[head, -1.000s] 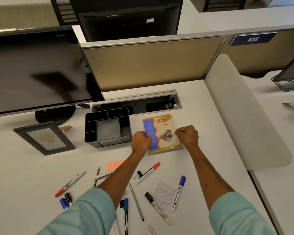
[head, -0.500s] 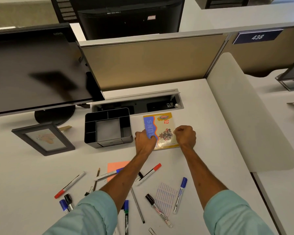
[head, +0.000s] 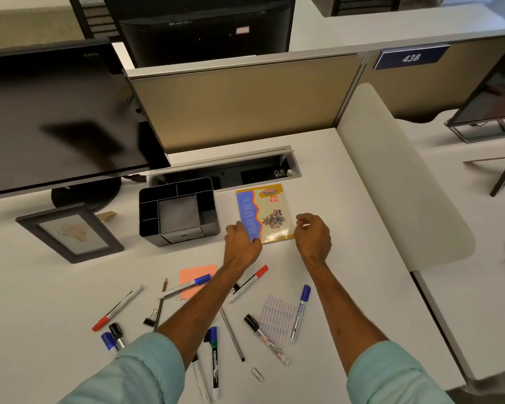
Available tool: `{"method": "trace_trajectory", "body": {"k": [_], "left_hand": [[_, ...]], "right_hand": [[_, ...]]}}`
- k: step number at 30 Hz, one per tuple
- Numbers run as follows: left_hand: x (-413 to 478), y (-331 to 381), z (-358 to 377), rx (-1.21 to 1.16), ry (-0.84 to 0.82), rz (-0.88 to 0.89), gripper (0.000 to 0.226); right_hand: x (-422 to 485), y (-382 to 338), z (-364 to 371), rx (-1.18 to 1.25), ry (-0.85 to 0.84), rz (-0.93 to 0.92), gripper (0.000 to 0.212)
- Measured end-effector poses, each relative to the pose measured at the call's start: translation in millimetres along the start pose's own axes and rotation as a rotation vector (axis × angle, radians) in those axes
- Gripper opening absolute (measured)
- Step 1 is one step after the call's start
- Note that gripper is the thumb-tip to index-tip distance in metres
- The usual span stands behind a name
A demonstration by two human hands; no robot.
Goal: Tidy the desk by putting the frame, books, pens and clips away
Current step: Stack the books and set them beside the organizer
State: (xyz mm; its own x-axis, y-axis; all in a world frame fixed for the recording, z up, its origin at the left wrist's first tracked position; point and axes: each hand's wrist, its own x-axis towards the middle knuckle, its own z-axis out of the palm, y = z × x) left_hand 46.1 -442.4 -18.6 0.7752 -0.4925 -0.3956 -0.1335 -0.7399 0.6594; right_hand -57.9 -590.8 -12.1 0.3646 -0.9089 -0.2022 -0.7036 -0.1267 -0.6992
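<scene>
Nearest the viewer, a paper clip point(head: 257, 374), a binder clip point(head: 149, 319), a pencil point(head: 161, 304) and a scatter of pens point(head: 300, 313) lie loose on the white bench point(head: 41, 301), along with a printed sheet point(head: 277, 319) and an orange note point(head: 197, 277). Beyond them both hands reach forward, apart from one another. The left hand point(head: 242, 243) pinches the near left corner of the book point(head: 263, 214), thumb on the blue spine strip. The right hand point(head: 314, 237) hovers just beside the book's right edge, fingers loosely curved and holding nothing. The book lies flat, spine to the left, just to the right of the black desk organiser point(head: 178, 211), whose compartments appear to hold nothing. The book is judged thin, light and soft-covered, with a glossy face. It will likely bend if lifted by one corner and may slide under a flat palm, so it is best taken along the spine, or with a thumb above and fingers slipped beneath a long edge. To the left of the organiser the picture frame point(head: 69, 231) leans back on its stand in front of the monitor point(head: 56, 112). It is presumably rigid, with a breakable front, and calls for a hold on both side rails. The pens and clips are light and apt to roll or scatter.
</scene>
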Motion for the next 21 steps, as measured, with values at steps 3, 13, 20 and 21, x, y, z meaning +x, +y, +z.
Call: {"method": "trace_trajectory", "body": {"k": [3, 13, 20, 21], "left_hand": [[-24.1, -5.1, 1.1, 0.051, 0.026, 0.048, 0.057], [-119.8, -11.8, 46.5, 0.218, 0.071, 0.265, 0.023], [-145.5, -2.2, 93.0, 0.436, -0.117, 0.158, 0.045], [-146.5, -1.1, 97.4, 0.463, -0.119, 0.159, 0.049]], "right_hand": [[-25.6, 15.8, -9.9, 0.009, 0.025, -0.019, 0.019], [-106.5, 67.4, -39.7, 0.044, 0.074, 0.003, 0.016], [-123.8, 105.6, -64.6, -0.017, 0.048, 0.040, 0.017], [-124.8, 110.7, -66.6, -0.030, 0.033, 0.043, 0.017]]}}
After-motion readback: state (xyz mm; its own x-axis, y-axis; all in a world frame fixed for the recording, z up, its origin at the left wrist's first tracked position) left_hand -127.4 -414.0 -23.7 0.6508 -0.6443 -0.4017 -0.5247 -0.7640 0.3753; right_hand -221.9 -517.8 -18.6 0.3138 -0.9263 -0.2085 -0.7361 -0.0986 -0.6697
